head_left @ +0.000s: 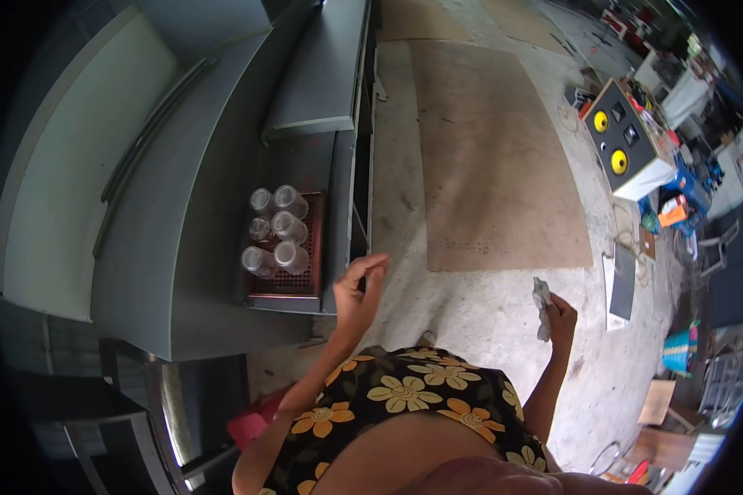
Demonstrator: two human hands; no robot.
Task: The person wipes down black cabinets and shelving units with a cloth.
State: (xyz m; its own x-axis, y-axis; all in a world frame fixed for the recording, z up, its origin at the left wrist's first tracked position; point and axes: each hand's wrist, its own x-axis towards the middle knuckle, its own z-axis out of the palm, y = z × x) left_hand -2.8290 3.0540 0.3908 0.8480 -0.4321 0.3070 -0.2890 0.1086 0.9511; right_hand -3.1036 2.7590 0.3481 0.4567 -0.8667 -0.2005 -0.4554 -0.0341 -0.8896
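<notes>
My right hand grips a crumpled grey-white cloth, which hangs from the fingers above the concrete floor at the right. My left hand is raised beside the front edge of the grey counter. Its fingers curl towards the thumb, tips close together, and nothing shows between them. Nearest to it is a reddish-brown slatted tray on the counter. Several clear glasses stand on and beside that tray, most of them apparently upside down. The left hand is apart from both tray and glasses.
The grey counter runs along my left, with a raised shelf farther back. A brown sheet covers part of the floor. At the right are a speaker box with yellow cones, a turquoise basket and clutter. A red stool stands lower left.
</notes>
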